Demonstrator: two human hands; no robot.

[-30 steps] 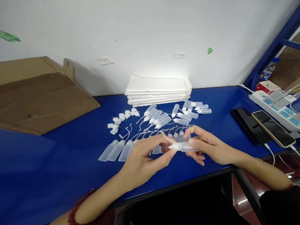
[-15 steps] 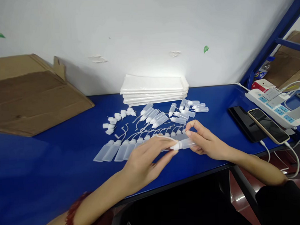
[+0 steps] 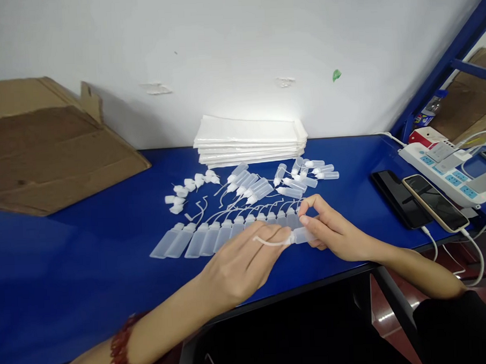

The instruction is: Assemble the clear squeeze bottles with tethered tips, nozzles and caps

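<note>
A small translucent squeeze bottle point(image 3: 302, 235) is held between my two hands just above the table's front edge. My right hand point(image 3: 337, 230) pinches its body, thumb and index finger meeting in a loop. At the neck, the fingers of my left hand point(image 3: 240, 262) are closed around the white cap, largely hiding it. A thin white strap point(image 3: 270, 243) curves left from the neck across my left fingers. Behind my hands lies a row of flat translucent bottles point(image 3: 197, 240) with similar straps, partly covered by my left hand.
Several white caps point(image 3: 189, 185) and smaller bottles point(image 3: 292, 191) lie farther back on the blue table point(image 3: 90, 274). White packets point(image 3: 249, 131) are stacked against the wall. Cardboard point(image 3: 56, 152) leans at left; two phones point(image 3: 435, 203) and a power strip point(image 3: 444, 173) are at right.
My left hand has rolled over around the cap, so its back now faces up more. The strap has swung from above the fingers to lie across them. My right hand stays nearly still.
</note>
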